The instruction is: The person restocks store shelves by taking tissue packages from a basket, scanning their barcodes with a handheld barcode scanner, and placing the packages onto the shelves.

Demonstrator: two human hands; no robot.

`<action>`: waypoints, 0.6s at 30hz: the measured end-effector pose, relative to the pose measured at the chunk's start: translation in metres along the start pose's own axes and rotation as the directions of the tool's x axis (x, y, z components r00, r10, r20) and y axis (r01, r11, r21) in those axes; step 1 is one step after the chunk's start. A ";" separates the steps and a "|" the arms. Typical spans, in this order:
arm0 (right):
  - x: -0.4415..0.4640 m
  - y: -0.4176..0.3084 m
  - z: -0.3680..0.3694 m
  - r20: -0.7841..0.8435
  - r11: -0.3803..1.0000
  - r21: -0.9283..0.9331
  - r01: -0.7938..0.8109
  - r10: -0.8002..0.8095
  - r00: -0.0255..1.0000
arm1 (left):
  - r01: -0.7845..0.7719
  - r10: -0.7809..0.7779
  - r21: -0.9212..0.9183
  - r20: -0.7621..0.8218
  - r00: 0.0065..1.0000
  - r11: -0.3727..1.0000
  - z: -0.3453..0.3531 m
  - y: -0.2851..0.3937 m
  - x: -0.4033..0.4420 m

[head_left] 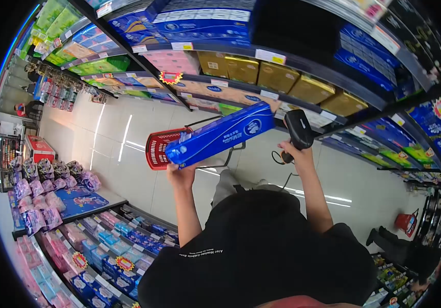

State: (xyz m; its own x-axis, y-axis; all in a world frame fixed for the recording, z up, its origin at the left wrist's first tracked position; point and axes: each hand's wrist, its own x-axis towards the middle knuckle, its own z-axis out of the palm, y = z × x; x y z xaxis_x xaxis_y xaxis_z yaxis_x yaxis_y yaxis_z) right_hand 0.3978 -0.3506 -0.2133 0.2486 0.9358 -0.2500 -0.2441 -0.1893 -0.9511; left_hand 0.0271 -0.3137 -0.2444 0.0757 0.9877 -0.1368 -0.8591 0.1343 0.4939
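Note:
My left hand [181, 174] is closed on one end of a long blue tissue pack [220, 134] with white lettering and a round logo. The pack slants up to the right, in front of the shelves. In my right hand [296, 152] is a black handheld barcode scanner [298, 128], gripped by its handle, with a thin cable hanging below. The scanner's head is just right of the pack's far end and apart from it. Partly hidden behind the pack, a red shopping basket [154, 149] with dark handles is on the floor.
Ahead, a shelf unit holds gold boxes [277, 77], blue tissue packs [202, 25] and pink packs [171, 61]. A lower shelf of packaged goods [112, 251] stands behind me on the left. At the far right are another person [405, 251] and a red basket [406, 223].

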 end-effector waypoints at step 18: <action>-0.056 -0.019 -0.034 -0.070 0.923 0.327 0.205 -0.193 0.979 | 0.249 -0.312 0.306 0.175 0.934 0.919 0.096 -0.112 -0.017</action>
State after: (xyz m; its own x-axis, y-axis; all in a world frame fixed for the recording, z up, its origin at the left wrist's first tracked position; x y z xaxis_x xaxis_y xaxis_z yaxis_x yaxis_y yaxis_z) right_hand 0.4207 -0.4095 -0.1875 0.3557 0.9317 -0.0734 -0.4802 0.1148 -0.8696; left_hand 0.1710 -0.3380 -0.2152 0.4272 0.8946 -0.1309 -0.6154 0.3938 0.6828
